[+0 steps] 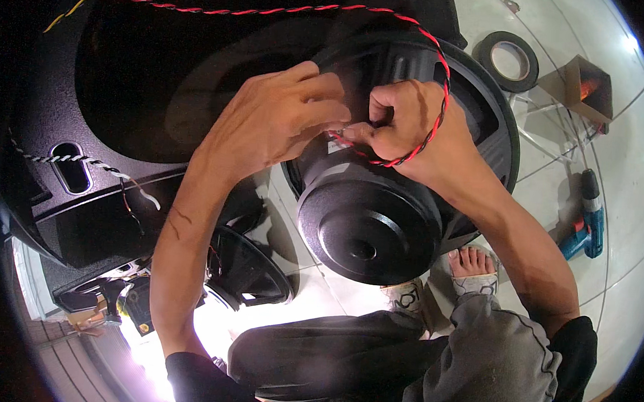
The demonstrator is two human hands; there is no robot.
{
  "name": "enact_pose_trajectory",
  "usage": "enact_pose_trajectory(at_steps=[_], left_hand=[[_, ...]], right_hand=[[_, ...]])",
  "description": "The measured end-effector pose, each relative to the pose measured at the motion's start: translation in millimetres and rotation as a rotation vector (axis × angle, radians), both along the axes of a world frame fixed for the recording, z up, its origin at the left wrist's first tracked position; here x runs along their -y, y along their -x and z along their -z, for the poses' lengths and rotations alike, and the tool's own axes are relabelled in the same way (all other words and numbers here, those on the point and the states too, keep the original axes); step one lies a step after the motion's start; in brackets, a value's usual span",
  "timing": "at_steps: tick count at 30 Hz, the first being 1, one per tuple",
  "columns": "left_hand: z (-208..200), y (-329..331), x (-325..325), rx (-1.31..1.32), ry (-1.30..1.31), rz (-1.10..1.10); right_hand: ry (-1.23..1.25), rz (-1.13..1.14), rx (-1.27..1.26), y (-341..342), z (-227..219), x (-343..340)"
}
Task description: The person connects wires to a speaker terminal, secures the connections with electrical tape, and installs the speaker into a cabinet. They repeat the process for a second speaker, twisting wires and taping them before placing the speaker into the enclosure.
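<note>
A large black speaker driver [368,217] lies with its round magnet facing up toward me, between my hands and my feet. A twisted red-and-black wire [444,84] arches from the far left and loops around my right hand [412,122] to the driver's frame. My right hand is closed, its thumb and finger pinching the wire close to its end. My left hand [286,117] is closed too, fingertips meeting at the wire's end, just above the magnet. The exact contact there is partly hidden by the fingers.
A black speaker cabinet [99,130] with a twisted white-and-black wire [97,164] fills the left. On the tiled floor to the right lie a black tape roll [525,79], a small cardboard box [577,74] and a blue-and-black power drill [589,220]. Another cone-shaped speaker part [251,266] lies lower left.
</note>
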State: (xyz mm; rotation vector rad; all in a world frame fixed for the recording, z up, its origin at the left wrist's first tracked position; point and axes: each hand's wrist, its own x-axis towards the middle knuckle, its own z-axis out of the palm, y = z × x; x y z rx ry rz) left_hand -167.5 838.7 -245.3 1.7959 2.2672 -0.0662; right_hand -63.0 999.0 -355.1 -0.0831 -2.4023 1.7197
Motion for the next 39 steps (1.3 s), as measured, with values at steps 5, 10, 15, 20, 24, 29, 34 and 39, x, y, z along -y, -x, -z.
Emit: enact_pose_trajectory(at_steps=[5,10,15,20,24,29,34,39], left_hand=[[7.7,1.1,-3.1,0.036,0.039,-0.077],[6.5,1.0,-11.5,0.041,0.125,-0.090],[8.8,6.1,-7.1,0.177,0.055,-0.192],[-0.9,-16.8,46.4,0.253,-0.188,-0.741],[-20.3,-61.7,93.1,0.213,-0.072,-0.919],[-69.6,-122.2,105.7,0.456,0.167,-0.834],[-152.0,-153.7,71.4,0.528,-0.232,-0.626],[-234.5,-131.6,26.0,-0.027,-0.666,-0.663]], right_hand=[[-0.034,-0.017,0.014,5.6,-2.9,-3.6],[-0.040,-0.055,0.068,5.3,0.1,-6.1],[0.155,-0.011,0.079,-5.5,23.7,-32.3],[0.490,0.277,0.392,-52.3,47.8,-86.3],[0.402,0.378,0.302,-71.4,23.9,-114.5],[0.519,0.060,-0.063,-58.5,-101.5,-111.1],[0.483,-0.834,-0.262,-81.7,-270.7,-62.0],[0.409,-1.394,-0.275,-114.4,-379.6,-1.2]])
